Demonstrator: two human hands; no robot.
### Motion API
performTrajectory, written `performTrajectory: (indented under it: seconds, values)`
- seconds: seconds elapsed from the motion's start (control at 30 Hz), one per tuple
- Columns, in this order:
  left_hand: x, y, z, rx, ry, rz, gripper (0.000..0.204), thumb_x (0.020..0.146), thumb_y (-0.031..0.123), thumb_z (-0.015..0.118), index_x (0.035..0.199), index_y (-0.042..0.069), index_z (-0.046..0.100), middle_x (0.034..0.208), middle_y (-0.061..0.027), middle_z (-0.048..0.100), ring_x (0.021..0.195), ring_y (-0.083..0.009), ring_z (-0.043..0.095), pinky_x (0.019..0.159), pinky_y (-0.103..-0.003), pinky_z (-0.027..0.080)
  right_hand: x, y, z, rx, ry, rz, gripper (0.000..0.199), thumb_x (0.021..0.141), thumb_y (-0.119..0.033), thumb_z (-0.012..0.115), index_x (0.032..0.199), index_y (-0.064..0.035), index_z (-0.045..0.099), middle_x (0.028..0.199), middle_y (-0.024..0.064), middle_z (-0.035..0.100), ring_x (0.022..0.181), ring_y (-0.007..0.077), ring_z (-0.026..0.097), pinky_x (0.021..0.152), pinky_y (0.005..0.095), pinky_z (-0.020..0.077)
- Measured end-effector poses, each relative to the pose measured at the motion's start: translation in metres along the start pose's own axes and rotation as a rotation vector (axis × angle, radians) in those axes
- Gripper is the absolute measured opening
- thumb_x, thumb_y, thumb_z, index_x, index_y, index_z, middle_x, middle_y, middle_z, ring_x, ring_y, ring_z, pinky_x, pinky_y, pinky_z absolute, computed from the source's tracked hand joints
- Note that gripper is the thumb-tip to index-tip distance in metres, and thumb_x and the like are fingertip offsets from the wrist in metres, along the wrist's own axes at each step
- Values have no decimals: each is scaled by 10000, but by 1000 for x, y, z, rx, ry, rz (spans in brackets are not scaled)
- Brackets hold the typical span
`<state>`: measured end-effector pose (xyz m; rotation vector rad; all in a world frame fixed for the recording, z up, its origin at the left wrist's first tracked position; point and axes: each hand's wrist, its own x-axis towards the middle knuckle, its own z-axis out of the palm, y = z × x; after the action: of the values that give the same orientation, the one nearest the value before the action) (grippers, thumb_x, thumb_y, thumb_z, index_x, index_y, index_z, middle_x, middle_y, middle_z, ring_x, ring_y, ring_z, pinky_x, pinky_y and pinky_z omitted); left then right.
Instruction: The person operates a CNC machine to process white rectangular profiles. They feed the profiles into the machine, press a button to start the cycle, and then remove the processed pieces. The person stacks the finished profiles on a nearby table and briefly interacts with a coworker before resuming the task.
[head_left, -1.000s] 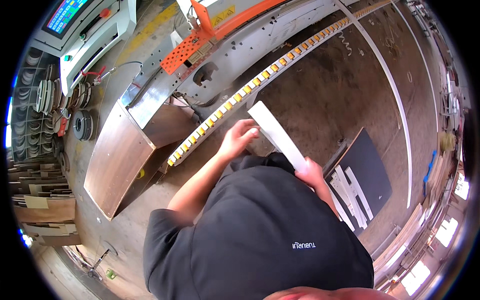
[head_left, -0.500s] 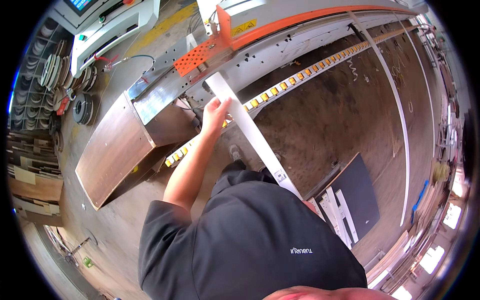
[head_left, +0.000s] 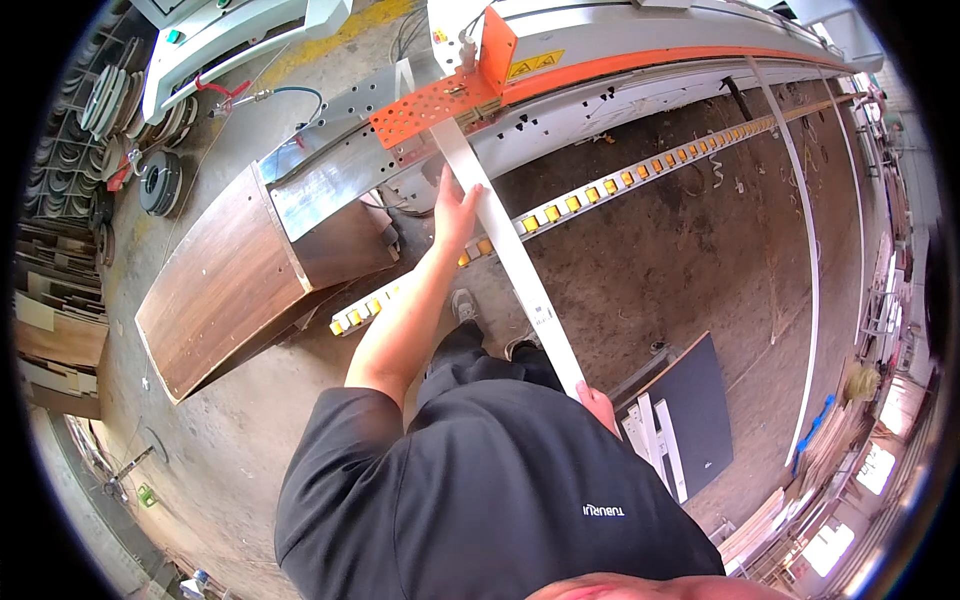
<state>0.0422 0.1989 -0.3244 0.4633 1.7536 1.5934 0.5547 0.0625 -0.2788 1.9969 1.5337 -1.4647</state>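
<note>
A long narrow white board (head_left: 508, 243) slants away from my body, its far end at the orange perforated plate (head_left: 425, 108) of a long machine. My left hand (head_left: 457, 212) grips the board's left edge near that far end, thumb on top and fingers along the side, partly hidden. At the near end my right hand (head_left: 598, 406) is closed round the board, its thumb on the upper face. A small printed label (head_left: 541, 318) sits on the board between my hands. Below the board runs a rail of yellow rollers (head_left: 573, 203).
A brown wooden box-like stand (head_left: 225, 285) adjoins the machine's metal table (head_left: 320, 190) on the left. To the right, a dark panel (head_left: 700, 400) carries several white strips (head_left: 655, 440). Coils of edging band (head_left: 160, 184) stand at the far left.
The white board has moved away from me, and its far end now reaches the orange plate. My left hand went forward with it. My right hand shows more fully at the near end.
</note>
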Motion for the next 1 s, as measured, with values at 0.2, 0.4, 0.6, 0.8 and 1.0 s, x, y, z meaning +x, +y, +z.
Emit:
performTrajectory:
  seconds: [0.2, 0.4, 0.6, 0.8, 1.0]
  values:
    - [4, 18, -7, 86, 37, -59, 887, 1008, 212, 721, 1726, 105, 211, 1084, -132, 751, 970, -196, 715, 904, -359, 565, 7, -49, 7, -126, 38, 21, 795, 1006, -720, 537, 1065, 42, 753, 1003, 292, 746, 1045, 417, 724, 919, 466, 523]
    - [10, 38, -10, 28, 31, -129, 869, 1015, 210, 693, 1735, 142, 211, 827, -39, 674, 681, -103, 593, 630, -303, 512, 14, -56, 0, -3, -110, 43, 654, 1113, -533, 526, 1182, 90, 714, 1008, 170, 761, 958, 228, 667, 915, 386, 513]
    - [17, 47, -10, -60, 43, -164, 866, 1001, 129, 715, 1727, 127, 243, 761, 11, 689, 642, -38, 577, 600, -243, 487, 34, -27, -4, -8, -120, 34, 683, 1074, -589, 519, 1069, 66, 712, 968, 250, 733, 931, 305, 688, 859, 439, 506]
    - [26, 56, 7, -188, 34, -251, 856, 991, 129, 732, 1717, 125, 278, 873, -22, 769, 717, -52, 661, 645, -242, 535, 67, 26, -17, 141, -209, -14, 616, 1118, -514, 479, 1155, 58, 704, 965, 252, 717, 889, 301, 649, 843, 438, 498]
    - [38, 62, 32, -205, 0, -273, 845, 1001, 148, 712, 1717, 117, 265, 858, -26, 768, 681, -64, 659, 603, -252, 542, 55, -30, -53, -56, -162, 69, 604, 1109, -509, 534, 1172, 60, 724, 1013, 229, 748, 937, 265, 662, 868, 418, 509]
